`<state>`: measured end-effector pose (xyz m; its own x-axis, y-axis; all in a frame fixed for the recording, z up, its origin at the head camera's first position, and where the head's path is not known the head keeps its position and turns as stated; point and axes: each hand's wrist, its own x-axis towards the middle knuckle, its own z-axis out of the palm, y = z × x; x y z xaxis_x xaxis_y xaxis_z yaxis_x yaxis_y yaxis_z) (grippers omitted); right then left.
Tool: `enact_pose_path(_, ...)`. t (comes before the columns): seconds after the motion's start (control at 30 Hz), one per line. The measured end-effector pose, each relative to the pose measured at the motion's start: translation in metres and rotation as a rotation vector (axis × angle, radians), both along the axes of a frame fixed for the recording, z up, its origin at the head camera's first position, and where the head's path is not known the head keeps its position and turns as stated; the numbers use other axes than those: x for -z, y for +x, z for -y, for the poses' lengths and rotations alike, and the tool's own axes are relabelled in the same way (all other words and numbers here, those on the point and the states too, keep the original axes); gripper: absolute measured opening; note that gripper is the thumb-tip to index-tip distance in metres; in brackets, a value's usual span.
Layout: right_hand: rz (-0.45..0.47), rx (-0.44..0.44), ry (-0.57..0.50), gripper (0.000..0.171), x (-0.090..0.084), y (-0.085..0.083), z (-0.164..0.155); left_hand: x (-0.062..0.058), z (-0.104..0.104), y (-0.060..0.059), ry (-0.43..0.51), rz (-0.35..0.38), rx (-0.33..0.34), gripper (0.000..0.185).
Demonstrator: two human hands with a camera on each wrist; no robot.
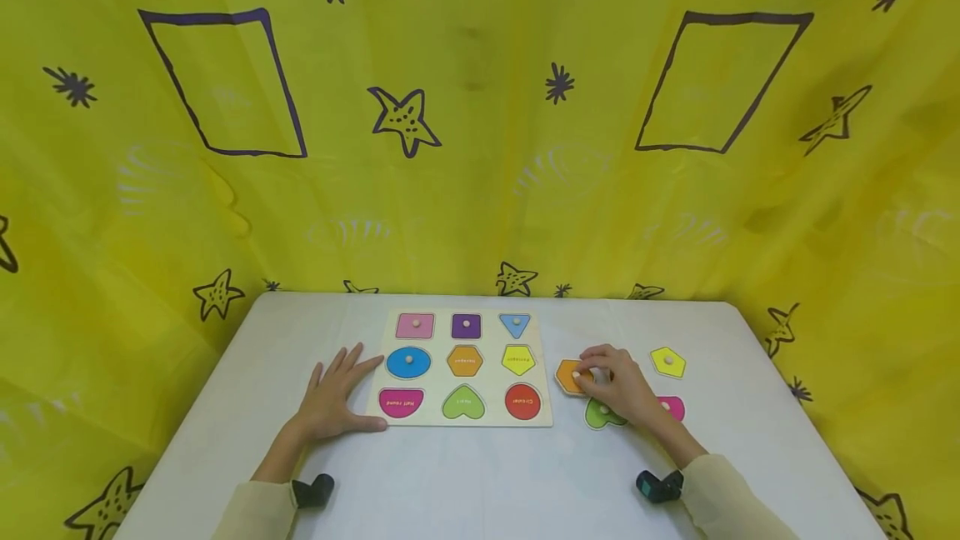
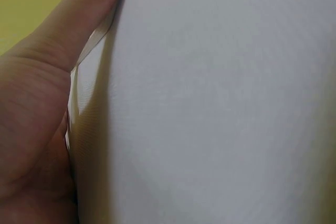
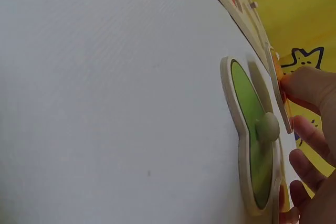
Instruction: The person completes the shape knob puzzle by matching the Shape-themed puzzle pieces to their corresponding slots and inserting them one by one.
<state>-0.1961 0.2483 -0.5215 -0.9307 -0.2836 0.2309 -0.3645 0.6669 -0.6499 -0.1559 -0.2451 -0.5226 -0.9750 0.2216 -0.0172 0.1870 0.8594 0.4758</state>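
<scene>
My right hand point(image 1: 622, 386) pinches the small knob of an orange hexagon puzzle piece point(image 1: 566, 377), just off the right side of a wooden shape puzzle board point(image 1: 435, 418). In the right wrist view the hexagon piece point(image 3: 276, 74) is tilted above the table. Beneath that hand lies a green heart piece point(image 1: 600, 415), partly covered in the head view. My left hand point(image 1: 330, 398) lies with spread, straight fingers at the board's left edge, its thumb by the near corner. Knobbed pieces, among them a purple square point(image 1: 467, 326) and a blue oval point(image 1: 408, 362), sit in the board.
A yellow pentagon piece point(image 1: 667, 362) and a partly hidden pink piece point(image 1: 672, 407) lie on the white table point(image 1: 480, 482) at the right. Labelled shapes, including a hexagon recess point(image 1: 465, 361), show on the board. A yellow patterned curtain point(image 1: 480, 190) hangs behind.
</scene>
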Motion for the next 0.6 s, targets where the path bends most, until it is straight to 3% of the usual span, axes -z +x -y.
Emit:
enact_pose_path(0.27, 0.020, -0.005, -0.029, 0.013, -0.007, -0.007, 0.009, 0.003, 0.000, 0.002, 0.036, -0.036, 0.008, 0.108)
enact_pose_path(0.6, 0.028, 0.010, -0.074, 0.012, -0.015, -0.017, 0.037, -0.001, -0.001, 0.003, 0.009, -0.004, -0.007, 0.107)
